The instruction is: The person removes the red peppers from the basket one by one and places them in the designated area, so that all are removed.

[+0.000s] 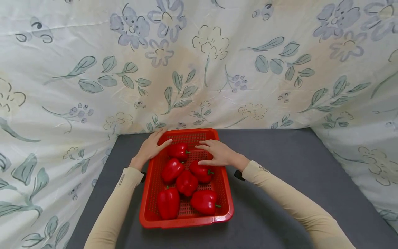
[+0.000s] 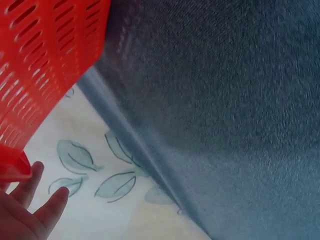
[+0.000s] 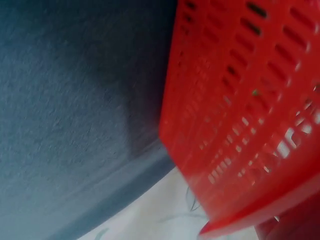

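A red plastic basket (image 1: 186, 222) with slotted walls holds several glossy red bell peppers (image 1: 187, 183) with green stems. At its far left corner, my left hand (image 1: 150, 147) lies along the rim, fingers spread and thumb reaching inward. The left wrist view shows two fingertips (image 2: 59, 197) beside the rim's corner. My right hand (image 1: 217, 153) reaches across the right rim, its fingers extended over the inside. Just under it is a bell pepper (image 1: 201, 172), partly covered by the hand. Only the basket's outer wall (image 3: 215, 100) shows in the right wrist view; the right hand is out of that frame.
The basket stands on a dark grey table (image 1: 280, 166). Behind the table and along both sides hangs a pale floral cloth (image 1: 199, 69), which meets the table's far edge close behind the basket.
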A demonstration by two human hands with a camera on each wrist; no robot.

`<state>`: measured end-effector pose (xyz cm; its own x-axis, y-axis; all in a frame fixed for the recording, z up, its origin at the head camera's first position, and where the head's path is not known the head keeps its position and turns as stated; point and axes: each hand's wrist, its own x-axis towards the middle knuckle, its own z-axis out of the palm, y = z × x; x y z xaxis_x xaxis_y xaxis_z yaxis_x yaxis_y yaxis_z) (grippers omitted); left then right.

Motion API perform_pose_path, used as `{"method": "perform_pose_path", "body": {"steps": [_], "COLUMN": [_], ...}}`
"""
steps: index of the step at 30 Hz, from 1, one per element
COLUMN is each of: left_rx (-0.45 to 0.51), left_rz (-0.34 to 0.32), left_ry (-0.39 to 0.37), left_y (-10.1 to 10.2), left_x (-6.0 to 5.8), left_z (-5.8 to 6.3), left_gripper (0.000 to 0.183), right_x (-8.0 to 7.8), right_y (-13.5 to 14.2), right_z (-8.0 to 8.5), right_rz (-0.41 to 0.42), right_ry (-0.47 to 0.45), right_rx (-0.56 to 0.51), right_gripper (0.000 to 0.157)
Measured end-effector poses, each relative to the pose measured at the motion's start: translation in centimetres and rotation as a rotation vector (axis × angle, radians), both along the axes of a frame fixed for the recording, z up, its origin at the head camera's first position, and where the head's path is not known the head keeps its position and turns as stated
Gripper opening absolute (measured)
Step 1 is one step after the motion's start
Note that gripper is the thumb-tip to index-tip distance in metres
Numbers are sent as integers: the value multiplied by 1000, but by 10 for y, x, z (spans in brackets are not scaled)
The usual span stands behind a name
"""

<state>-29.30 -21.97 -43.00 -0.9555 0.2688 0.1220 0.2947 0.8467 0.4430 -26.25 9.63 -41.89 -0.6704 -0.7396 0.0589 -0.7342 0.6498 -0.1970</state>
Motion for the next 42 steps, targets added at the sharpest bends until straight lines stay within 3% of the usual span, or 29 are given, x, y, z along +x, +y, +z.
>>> {"method": "perform_pose_path", "body": {"steps": [8, 24, 42], "left_rx": [17, 22, 10], "left_rz": [6, 6, 21], "left_ry": [13, 21, 3], "left_y": [3, 3, 7], "left_x": [4, 6, 14], "left_z": [-3, -8, -6], "left_gripper": [71, 69, 70], "right_x": [15, 21, 26], "right_y": [-11, -14, -8], "right_z": [-4, -12, -3], "right_rz": [82, 86, 107], "right_ry": [-34, -8, -19], "right_rx": [40, 168, 87], "right_gripper": [69, 69, 63]}}
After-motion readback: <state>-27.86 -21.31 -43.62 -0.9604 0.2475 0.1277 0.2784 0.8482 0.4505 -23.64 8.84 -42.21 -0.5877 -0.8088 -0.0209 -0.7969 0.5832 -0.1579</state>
